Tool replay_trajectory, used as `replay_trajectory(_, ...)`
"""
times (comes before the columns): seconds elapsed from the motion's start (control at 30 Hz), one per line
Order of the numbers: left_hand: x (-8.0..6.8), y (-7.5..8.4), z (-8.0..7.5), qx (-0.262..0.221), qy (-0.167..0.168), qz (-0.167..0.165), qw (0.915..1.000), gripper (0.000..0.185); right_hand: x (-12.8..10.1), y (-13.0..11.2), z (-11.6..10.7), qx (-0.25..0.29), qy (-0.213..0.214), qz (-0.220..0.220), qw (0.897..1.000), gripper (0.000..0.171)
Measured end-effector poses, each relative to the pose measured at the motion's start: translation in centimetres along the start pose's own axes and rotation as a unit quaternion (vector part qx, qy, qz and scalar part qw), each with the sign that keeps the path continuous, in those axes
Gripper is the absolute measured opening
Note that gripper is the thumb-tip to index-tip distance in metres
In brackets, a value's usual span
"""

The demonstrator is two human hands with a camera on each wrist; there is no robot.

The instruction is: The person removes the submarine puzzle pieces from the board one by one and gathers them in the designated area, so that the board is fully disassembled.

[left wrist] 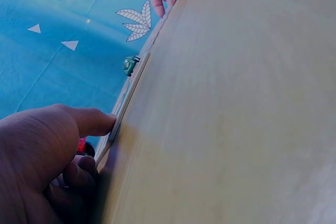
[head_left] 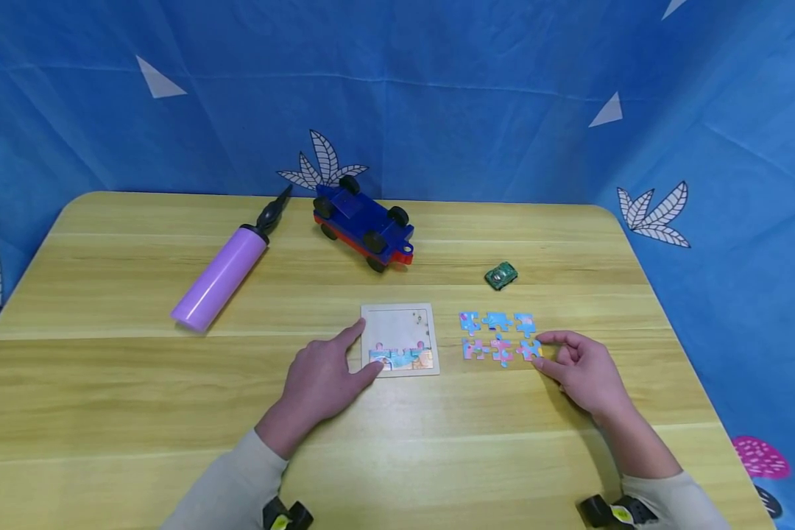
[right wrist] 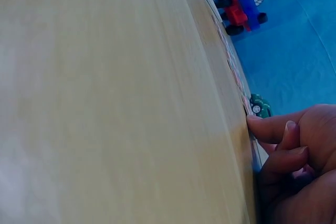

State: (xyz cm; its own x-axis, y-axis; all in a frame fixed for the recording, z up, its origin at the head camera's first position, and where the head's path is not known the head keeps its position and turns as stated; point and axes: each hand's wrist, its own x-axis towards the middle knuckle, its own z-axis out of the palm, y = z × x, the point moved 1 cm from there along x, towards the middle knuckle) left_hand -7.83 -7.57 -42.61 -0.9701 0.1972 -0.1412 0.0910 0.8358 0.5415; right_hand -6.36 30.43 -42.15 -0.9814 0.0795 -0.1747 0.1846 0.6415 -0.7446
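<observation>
Resting spread fingers on the square wooden puzzle tray (head_left: 400, 338), the left hand (head_left: 321, 383) hides its edge, while the right hand (head_left: 583, 372) pinches a loose pink-blue jigsaw piece (head_left: 530, 349).

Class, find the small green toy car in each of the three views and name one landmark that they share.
Head: green toy car right of centre, behind the loose puzzle pieces.
Left wrist: upper left, at the table's edge.
Right wrist: right, above the fingertips.
Shared landmark: the wooden table.

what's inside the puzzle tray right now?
The puzzle tray holds one bottom row of fitted pieces; the rest is bare board. The left hand rests at its left edge, fingers covering the bottom-left corner.
</observation>
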Motion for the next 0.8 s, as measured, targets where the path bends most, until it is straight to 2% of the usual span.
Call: replay_trajectory(0.8,-0.01,0.00,0.06,0.005,0.000,-0.004,1.0000,0.077,-0.12,-0.17,-0.04,0.023,-0.009,0.019,1.000,0.045)
